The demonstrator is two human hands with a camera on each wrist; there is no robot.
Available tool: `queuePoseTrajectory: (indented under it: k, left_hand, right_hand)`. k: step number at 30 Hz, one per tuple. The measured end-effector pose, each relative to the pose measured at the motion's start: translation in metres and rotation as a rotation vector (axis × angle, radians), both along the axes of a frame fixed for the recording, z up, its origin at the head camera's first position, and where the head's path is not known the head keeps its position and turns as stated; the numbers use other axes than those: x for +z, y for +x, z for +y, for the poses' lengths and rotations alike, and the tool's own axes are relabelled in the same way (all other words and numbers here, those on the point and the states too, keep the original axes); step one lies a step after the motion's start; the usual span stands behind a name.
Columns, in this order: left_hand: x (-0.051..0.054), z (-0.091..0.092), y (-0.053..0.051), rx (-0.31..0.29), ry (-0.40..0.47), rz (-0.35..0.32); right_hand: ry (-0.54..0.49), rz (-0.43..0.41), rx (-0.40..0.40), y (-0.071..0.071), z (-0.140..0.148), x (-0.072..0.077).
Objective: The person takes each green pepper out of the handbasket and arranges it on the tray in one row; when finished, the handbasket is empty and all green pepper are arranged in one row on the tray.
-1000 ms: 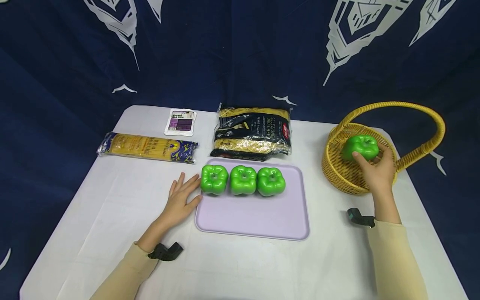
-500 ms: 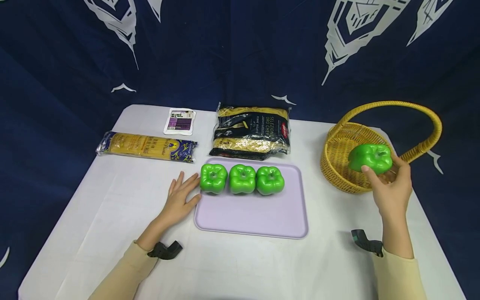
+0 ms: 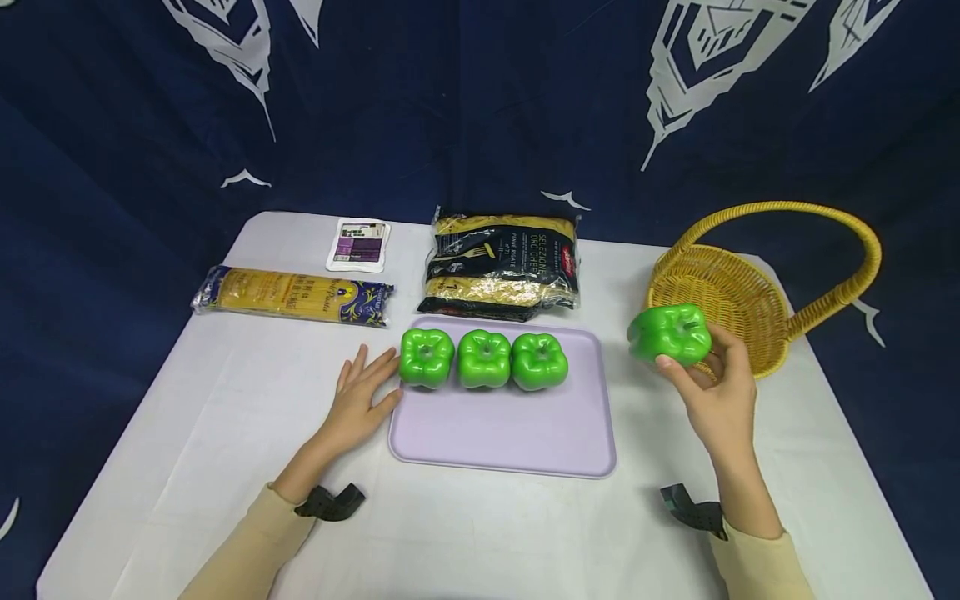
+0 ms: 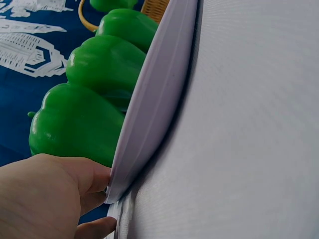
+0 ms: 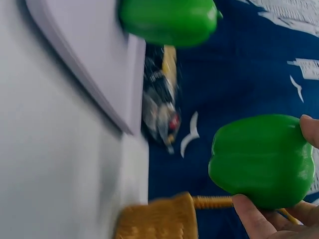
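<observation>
In the head view my right hand point(image 3: 723, 400) grips a green bell pepper point(image 3: 670, 335) by its right side, above the near left rim of a wicker basket point(image 3: 750, 300). The right wrist view shows that pepper point(image 5: 261, 160) held between thumb and fingers, clear of the table. Three more green bell peppers point(image 3: 483, 359) stand in a row along the back of a pale purple tray point(image 3: 502, 433). My left hand point(image 3: 360, 410) rests at the tray's left edge, fingers spread and fairly straight. In the left wrist view its fingertips touch the tray rim point(image 4: 149, 109) beside the nearest pepper point(image 4: 75, 124).
Behind the tray lies a black and yellow bag of penne point(image 3: 502, 265). A long pack of spaghetti point(image 3: 292, 295) and a small white and purple packet point(image 3: 359, 245) lie at the back left. The basket's tall handle point(image 3: 847, 287) arches up on the right.
My right hand has lifted the bell pepper out of the basket and carried it left, toward the tray. My left hand and the three peppers on the tray have stayed in place.
</observation>
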State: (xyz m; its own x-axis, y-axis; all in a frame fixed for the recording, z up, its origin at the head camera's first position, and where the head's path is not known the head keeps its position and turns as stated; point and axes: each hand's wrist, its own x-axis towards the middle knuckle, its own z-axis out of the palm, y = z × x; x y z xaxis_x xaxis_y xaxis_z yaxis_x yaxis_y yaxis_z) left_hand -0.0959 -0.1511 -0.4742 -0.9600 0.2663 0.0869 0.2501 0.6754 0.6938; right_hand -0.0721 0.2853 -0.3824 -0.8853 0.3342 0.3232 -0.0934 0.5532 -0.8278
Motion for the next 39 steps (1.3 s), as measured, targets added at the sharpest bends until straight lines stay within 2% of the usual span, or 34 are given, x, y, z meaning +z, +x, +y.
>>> queuePoseTrajectory:
  k: [8, 12, 24, 31, 39]
  left_hand:
    - [-0.001, 0.0, 0.001, 0.001, 0.004, 0.006]
    - [-0.002, -0.001, 0.001, 0.001, 0.002, 0.008]
    - [-0.001, 0.0, 0.0, -0.002, 0.004, 0.004]
    - [0.0, 0.0, 0.001, 0.001, 0.0, 0.001]
    - [-0.001, -0.002, 0.0, 0.003, -0.001, 0.009]
  right_hand:
    - [0.005, -0.048, 0.13, -0.001, -0.027, -0.019]
    - [0.032, -0.082, 0.161, -0.002, -0.036, -0.028]
    - [0.095, -0.174, 0.162, 0.0, -0.047, -0.045]
    - [0.144, -0.168, 0.152, 0.0, -0.049, -0.049]
    - [0.153, -0.175, 0.156, -0.002, -0.051, -0.049]
